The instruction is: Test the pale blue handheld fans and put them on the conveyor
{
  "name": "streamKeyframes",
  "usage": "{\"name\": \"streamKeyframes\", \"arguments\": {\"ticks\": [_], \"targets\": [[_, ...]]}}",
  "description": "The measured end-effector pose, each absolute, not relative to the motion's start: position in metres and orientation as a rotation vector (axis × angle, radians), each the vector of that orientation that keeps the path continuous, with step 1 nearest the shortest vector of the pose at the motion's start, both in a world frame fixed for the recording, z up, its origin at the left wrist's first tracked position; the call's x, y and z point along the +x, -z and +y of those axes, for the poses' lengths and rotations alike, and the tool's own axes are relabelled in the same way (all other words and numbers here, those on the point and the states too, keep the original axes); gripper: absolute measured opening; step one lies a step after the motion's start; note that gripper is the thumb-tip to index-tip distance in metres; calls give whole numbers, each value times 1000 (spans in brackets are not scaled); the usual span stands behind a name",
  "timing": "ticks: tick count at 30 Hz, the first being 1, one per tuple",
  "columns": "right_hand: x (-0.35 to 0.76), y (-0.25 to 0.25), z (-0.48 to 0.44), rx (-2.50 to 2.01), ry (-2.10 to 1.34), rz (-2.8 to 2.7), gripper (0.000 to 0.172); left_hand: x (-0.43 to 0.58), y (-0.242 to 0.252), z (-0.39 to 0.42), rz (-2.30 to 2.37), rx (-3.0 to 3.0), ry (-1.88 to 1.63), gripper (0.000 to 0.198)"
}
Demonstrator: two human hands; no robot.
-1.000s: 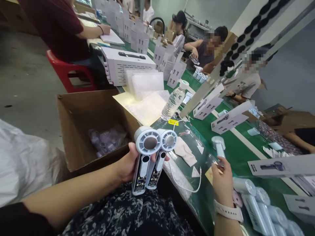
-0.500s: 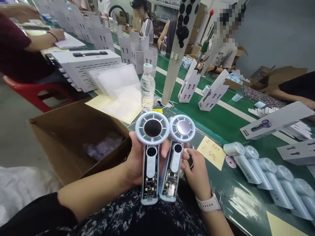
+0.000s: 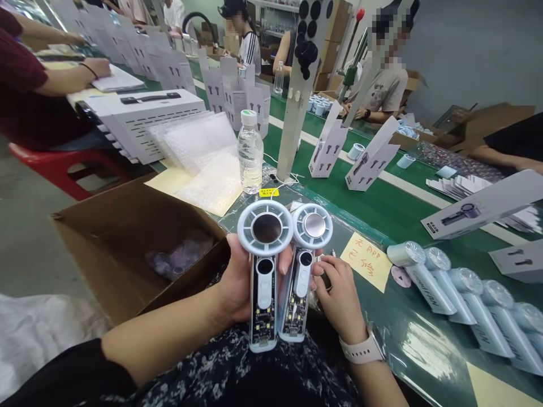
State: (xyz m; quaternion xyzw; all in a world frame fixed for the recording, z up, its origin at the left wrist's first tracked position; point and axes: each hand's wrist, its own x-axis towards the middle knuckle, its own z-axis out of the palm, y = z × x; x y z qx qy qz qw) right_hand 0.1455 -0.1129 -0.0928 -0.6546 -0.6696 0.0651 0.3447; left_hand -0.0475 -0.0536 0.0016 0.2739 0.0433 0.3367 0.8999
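Two light-blue handheld fans stand side by side in front of me, round heads up, with circuit boards showing through their clear handles. My left hand (image 3: 233,282) is wrapped round the left handheld fan (image 3: 266,285), thumb on its left side and a fingertip showing between the two handles. The right handheld fan (image 3: 301,277) has a silver disc in its head, while the left one's disc is dark. At the right fan's upper handle, the curled fingers of my right hand (image 3: 343,297) grip its right edge. The fingers behind both handles are hidden.
An open cardboard box (image 3: 97,243) is at my left. A water bottle (image 3: 250,152) stands beside bubble-wrap bags (image 3: 199,141) and a post (image 3: 292,124). Several blue-and-white fan packs (image 3: 428,288) lie at right, near a handwritten yellow note (image 3: 365,261). Co-workers sit around the green conveyor.
Both fans have tilted slightly and shifted a little in view, still held in the same way. The camera view has moved slightly. A co-worker's arm at the far left has moved.
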Motion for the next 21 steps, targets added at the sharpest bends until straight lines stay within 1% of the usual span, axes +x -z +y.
{"name": "streamKeyframes", "arguments": {"ticks": [3, 5, 9, 11, 14, 21], "targets": [[140, 81, -119, -1685, -172, -1695, 18, -48, 1, -53, 81, 574, -697, 67], [132, 65, -126, -1599, -147, -1635, 25, -48, 3, -53, 74, 570, -683, 67], [114, 27, -138, -1222, -100, -1755, 65, -48, 8, -54, 61, 535, -655, 68], [109, 15, -139, -1153, -70, -1873, 73, -48, 10, -56, 45, 528, -661, 68], [106, 9, -138, -1172, -55, -1907, 73, -49, 11, -57, 52, 555, -660, 67], [103, 12, -140, -1114, -297, -1757, 67, -47, 14, -62, 28, 516, -651, 68]]}}
